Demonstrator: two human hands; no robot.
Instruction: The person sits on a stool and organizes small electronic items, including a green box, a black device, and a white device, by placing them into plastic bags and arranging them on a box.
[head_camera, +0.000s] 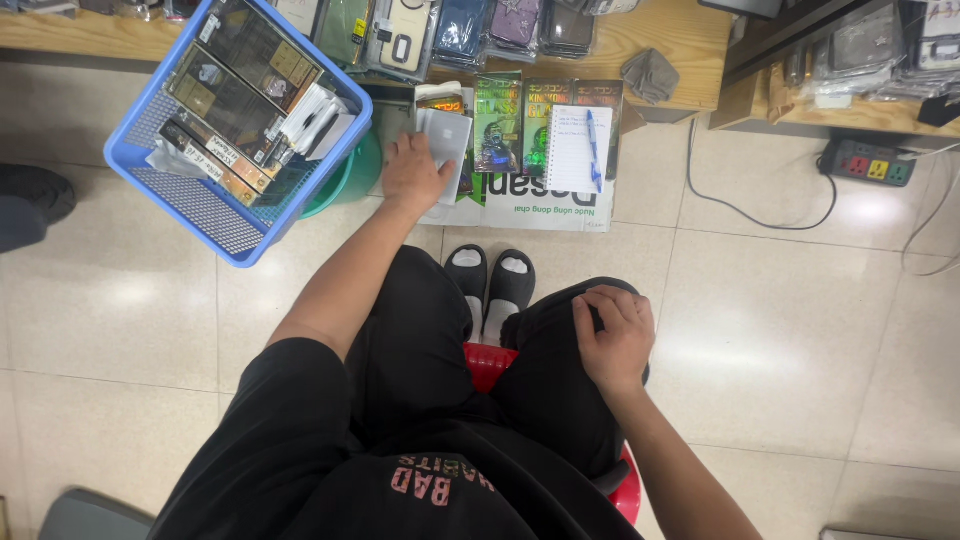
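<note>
I read the left grip (415, 172) as closed on a small white flat rectangular pack (446, 140): the fingers lie over its left long edge and the pack stands out to the right of the hand and away from me. Its long axis runs away from me, roughly in line with the left forearm, with a slight tilt. The pack sits directly over a flattened white cardboard sheet with green print (520, 205) that lies on the pale tiled floor (780, 330), and it is at that sheet's left far corner.

Outward from the grip, to the right along the sheet's far edge, I see a row of green-and-black printed packs (520, 120), then a white spiral notepad with a blue pen on it (578, 148). To the left of the grip, near it, a blue perforated plastic basket of boxed goods (215, 215) rests tilted on a green plastic tub (345, 180).

The right hand (612, 335) rests loosely curled on the right knee, holding nothing, well apart from the pack. The left hand is the nearer one.
</note>
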